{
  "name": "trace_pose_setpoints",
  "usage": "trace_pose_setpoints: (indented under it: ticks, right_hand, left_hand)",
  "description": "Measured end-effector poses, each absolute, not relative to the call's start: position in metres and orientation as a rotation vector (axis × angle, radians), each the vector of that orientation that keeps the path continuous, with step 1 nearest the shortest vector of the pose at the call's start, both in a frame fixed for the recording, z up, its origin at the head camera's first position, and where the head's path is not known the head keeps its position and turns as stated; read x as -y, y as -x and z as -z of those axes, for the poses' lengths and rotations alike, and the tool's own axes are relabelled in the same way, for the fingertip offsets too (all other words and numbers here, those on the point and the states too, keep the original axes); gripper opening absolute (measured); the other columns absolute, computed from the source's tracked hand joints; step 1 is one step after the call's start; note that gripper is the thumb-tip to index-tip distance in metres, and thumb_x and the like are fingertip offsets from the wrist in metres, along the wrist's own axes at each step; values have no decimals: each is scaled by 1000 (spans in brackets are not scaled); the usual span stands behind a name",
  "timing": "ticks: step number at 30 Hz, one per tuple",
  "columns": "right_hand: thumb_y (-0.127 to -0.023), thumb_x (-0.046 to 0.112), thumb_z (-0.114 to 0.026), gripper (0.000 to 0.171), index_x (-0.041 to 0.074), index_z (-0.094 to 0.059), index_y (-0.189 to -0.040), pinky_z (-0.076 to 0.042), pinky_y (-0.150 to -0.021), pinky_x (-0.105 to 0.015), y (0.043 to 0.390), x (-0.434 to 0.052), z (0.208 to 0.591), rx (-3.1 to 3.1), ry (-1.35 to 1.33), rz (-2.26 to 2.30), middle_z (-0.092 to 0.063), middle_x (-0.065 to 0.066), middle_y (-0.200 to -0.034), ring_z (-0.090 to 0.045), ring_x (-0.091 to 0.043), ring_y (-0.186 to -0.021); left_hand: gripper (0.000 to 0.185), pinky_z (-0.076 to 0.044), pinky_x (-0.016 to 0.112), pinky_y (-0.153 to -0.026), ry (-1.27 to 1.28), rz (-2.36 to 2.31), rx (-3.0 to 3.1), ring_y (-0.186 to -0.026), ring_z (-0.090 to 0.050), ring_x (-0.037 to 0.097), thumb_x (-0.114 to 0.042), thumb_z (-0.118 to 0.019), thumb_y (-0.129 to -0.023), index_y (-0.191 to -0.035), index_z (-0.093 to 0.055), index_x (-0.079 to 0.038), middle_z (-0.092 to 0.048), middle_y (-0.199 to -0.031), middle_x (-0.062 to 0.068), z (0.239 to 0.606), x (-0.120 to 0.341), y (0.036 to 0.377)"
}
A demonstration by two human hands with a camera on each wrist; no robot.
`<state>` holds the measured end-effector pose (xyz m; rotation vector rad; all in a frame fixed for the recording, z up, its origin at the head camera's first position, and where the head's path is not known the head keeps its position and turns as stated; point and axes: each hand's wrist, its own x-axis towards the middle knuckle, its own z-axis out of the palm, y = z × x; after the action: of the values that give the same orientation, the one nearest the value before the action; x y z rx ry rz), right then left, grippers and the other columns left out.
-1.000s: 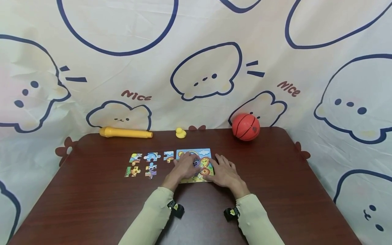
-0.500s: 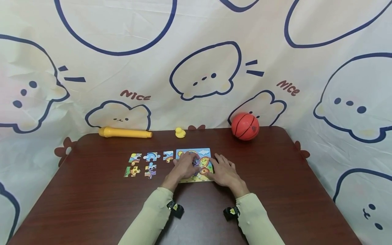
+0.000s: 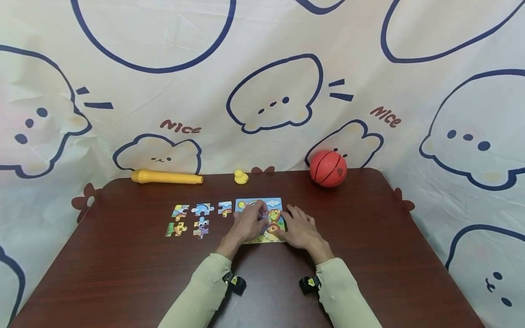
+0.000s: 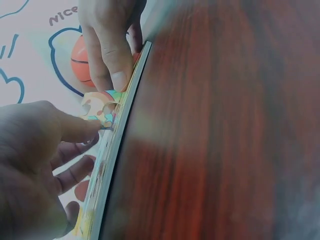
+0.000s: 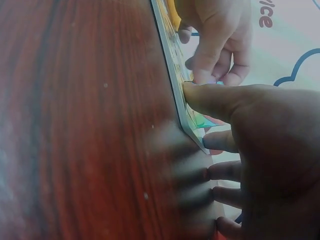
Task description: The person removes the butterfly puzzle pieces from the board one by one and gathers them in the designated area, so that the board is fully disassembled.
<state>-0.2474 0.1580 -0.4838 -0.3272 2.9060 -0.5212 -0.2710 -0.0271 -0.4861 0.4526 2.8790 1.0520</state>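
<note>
A colourful puzzle board (image 3: 274, 203) lies at the table's middle. My left hand (image 3: 259, 217) is over the board, its fingers curled and pinching a puzzle piece (image 4: 100, 107) that stands tilted up from the board (image 4: 112, 165). My right hand (image 3: 289, 219) rests flat at the board's right edge, fingers spread on the table. Its thumb (image 5: 210, 97) presses on the board's near corner (image 5: 172, 60). In the left wrist view the same thumb (image 4: 107, 55) holds the board's edge down.
Several loose puzzle pieces (image 3: 203, 209) lie in two rows left of the board. At the back edge of the brown table (image 3: 123, 273) sit a yellow tube (image 3: 166, 177), a small yellow duck (image 3: 241, 176) and an orange ball (image 3: 328, 169). A printed cloth hangs behind.
My left hand's fingers have closed a little tighter on the piece over the board. The right hand has stayed in place.
</note>
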Motion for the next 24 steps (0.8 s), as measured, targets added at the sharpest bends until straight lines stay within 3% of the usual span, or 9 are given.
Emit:
trace_pose_setpoints:
  ticks: [6,12,24]
  right_hand:
    - [-90,48,-61,65,22,-42,-147,-23,-109,-61,249,-159,484,-2890,309,516,-27,-11,-158,-21,-33,-147]
    - [-90,48,-62,65,22,-42,-147,-24,-109,-61,250,-158,484,-2898,318,508,-28,-11,-158,-21,-33,-147]
    - [-89,49,-62,66,22,-42,-146,-23,-110,-59,249,-159,483,-2895,324,508,-27,-10,-159,-20,-33,-148]
  left_hand:
    - [11,-27,43,-82,-463,-1165,-2897,-78,-51,8,-20,-63,-93,-94,-53,-23,-60,-85,-12,489,30,272]
    - [12,-27,42,-80,-461,-1217,-2900,-74,-54,6,-19,-59,-94,-105,-55,-20,-61,-86,-11,484,41,269]
    - [12,-33,49,-91,-397,-1211,-2947,-74,-54,8,-20,-58,-93,-105,-58,-20,-64,-86,-8,477,70,261]
